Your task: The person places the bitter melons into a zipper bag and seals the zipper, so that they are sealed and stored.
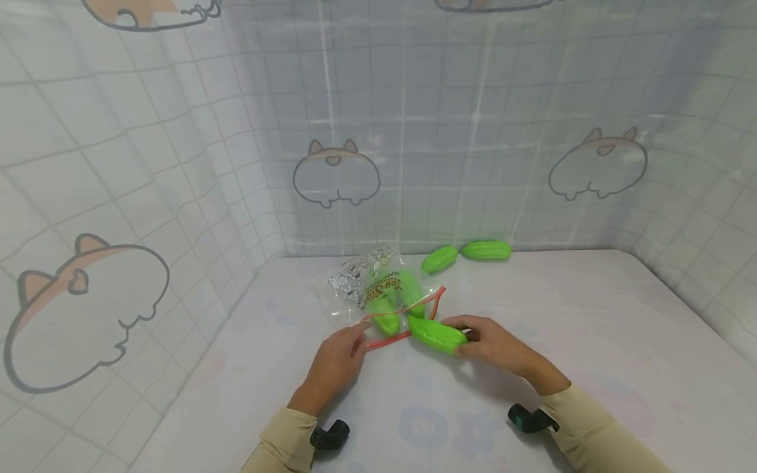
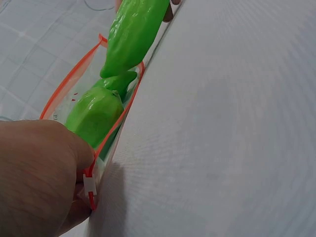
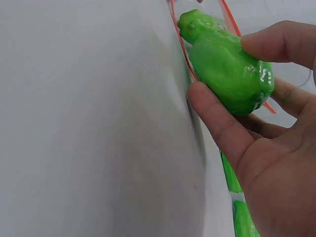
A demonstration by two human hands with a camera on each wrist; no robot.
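A clear zip bag point(image 1: 340, 307) with red zip strips lies flat, its mouth held apart and facing me. Inside are two glossy green toy bitter melons point(image 2: 94, 116). My left hand point(image 1: 336, 360) pinches the left corner of the mouth, by the small white slider point(image 2: 89, 184). In my right hand point(image 1: 493, 345) is another green toy bitter melon point(image 1: 436, 334), gripped at its blunt end between thumb and fingers. Its tapered tip points left at the bag's mouth and overlaps the red strip in the head view.
Two more green toy bitter melons, one tilted point(image 1: 439, 260) and one lying level point(image 1: 486, 250), rest near the back wall. A pale cloth point(image 1: 568, 315) covers the table. White gridded sheets point(image 1: 414, 131) with cartoon drawings hang behind and on both sides.
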